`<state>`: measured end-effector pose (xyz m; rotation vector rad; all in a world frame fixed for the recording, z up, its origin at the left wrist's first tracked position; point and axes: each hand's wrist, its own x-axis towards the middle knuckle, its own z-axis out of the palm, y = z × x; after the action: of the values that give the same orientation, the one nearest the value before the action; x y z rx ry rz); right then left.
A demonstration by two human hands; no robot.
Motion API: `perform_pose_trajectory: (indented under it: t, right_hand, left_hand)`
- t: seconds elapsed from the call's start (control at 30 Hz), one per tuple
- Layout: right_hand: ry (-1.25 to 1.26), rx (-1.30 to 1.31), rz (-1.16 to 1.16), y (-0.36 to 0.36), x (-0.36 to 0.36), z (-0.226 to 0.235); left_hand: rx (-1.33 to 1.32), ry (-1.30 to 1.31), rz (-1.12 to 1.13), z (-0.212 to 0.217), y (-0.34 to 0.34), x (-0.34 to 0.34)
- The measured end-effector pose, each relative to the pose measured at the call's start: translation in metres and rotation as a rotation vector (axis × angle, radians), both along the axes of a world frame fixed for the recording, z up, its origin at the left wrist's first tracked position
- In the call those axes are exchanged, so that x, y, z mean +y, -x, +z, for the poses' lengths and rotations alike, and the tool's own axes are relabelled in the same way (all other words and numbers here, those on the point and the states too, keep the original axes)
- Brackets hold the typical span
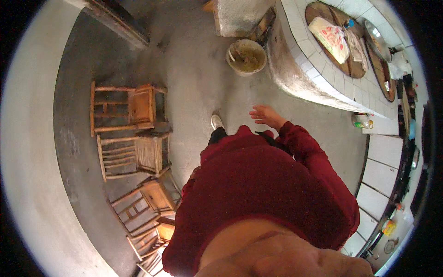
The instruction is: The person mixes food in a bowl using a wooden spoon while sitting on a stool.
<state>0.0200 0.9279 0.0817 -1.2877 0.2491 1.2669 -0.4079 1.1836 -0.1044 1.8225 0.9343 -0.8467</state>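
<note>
My right hand [267, 115] hangs in the air in front of my dark red top [272, 180], with its fingers stretched out and nothing in them. Nearest to it is the white-tiled stove [318, 69], but the two are apart. Of my left hand [197, 171] only a sliver shows past the edge of the top; its fingers are hidden. A light-coloured shoe [217, 121] is on the grey floor ahead. Farther ahead stands a pale bucket [237, 70] holding something murky, with a light-coloured handle sticking up inside.
Several wooden chairs [143, 106] line the left side. On the stove lie round wooden lids [318, 11], a white bag with red print [330, 39] and a metal basin [378, 39]. White cabinets [380, 171] run along the right, with a plastic bottle [362, 122] near their far end.
</note>
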Motion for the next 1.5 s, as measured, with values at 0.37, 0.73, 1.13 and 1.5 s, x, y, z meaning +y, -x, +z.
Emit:
perform_pose_trajectory:
  t: [0.37,0.73,1.13,1.5]
  right_hand:
    - [0.138,-0.005,-0.071,-0.141,0.132,-0.045]
    - [0.068,-0.277,0.22,-0.273,0.178,-0.226]
    - [0.487,-0.883,0.713,-0.302,0.257,-0.358]
    - [0.651,-0.631,0.289,-0.34,0.269,-0.341]
  left_hand:
    - [-0.29,0.441,0.974,0.11,-0.262,0.211]
    - [-0.003,0.142,0.478,0.061,-0.311,0.217]
    - [0.218,0.257,0.403,0.024,-0.268,0.24]
    - [0.305,0.3,0.395,0.02,-0.283,0.274]
